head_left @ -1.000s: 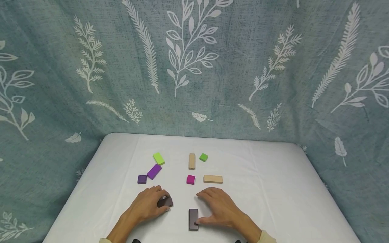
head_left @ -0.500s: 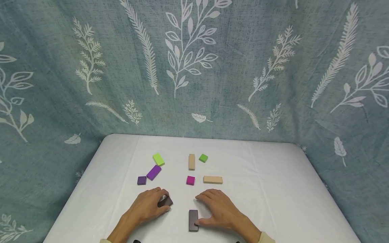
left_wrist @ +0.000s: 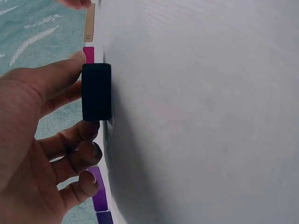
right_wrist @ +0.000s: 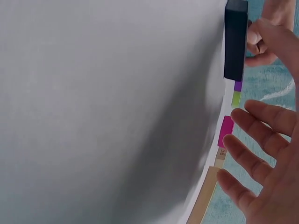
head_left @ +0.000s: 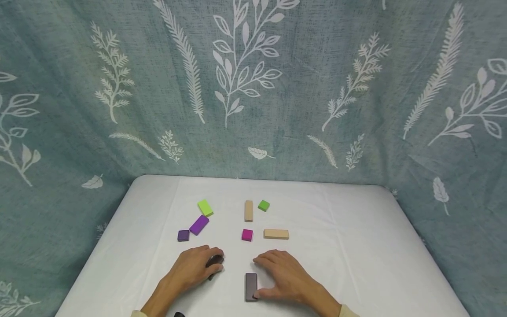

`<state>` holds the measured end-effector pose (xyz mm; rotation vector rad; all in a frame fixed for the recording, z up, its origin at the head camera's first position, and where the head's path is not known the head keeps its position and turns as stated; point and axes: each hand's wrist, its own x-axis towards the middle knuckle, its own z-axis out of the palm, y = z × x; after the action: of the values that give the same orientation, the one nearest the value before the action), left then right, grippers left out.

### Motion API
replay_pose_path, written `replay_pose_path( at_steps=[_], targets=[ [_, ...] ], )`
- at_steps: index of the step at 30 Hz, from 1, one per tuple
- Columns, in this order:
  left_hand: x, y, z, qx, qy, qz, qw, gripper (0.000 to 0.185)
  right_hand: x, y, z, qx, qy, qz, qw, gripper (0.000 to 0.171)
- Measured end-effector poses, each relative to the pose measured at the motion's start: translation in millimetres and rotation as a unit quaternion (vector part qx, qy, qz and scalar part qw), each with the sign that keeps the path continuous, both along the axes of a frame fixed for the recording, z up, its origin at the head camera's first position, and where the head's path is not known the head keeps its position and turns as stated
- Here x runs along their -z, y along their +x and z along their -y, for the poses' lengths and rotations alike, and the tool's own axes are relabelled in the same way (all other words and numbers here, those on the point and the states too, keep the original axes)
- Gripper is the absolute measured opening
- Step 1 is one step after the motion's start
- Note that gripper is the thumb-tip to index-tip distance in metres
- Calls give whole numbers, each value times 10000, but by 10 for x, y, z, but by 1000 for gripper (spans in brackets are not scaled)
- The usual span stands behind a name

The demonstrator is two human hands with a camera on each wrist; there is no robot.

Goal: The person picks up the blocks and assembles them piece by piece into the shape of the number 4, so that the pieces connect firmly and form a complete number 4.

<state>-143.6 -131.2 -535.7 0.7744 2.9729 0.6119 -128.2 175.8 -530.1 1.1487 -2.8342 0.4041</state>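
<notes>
The left hand (head_left: pixel 192 266), its grip pinching one dark block (head_left: pixel 215 260) near the surface (head_left: pixel 372 255), has just turned it, suggesting repositioning is under way, while the right hand (head_left: pixel 285 273) (fingers spread, holding nothing) keeps its thumb against a second dark block (head_left: pixel 251 286).

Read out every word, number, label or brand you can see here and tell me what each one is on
Seemingly "56", sideways and blurred, so uncertain: on the end of the far tan block, in the right wrist view.
A small number-like mark, too blurred to read surely: on the tan block in the left wrist view.
No brand or word is legible anywhere; the backdrop cloth shows only leaf drawings.
</notes>
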Motion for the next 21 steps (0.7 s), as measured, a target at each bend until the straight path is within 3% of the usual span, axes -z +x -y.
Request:
replay_pose_path(
  at_steps=[7, 15, 21],
  targets=[
    [-14, -8, 64, -5, 92, 179, 9998, 38, 36, 16, 60, -118, 101, -129, 9998, 77],
    [-144, 18, 143, 293, 367, 983, 9941, 63, 41, 41, 81, -186, 212, 7, 9996, 72],
    [-160, 16, 183, 260, 400, 1546, 9868, 74, 41, 53, 74, -332, 180, -44, 9993, 66]
  ],
)
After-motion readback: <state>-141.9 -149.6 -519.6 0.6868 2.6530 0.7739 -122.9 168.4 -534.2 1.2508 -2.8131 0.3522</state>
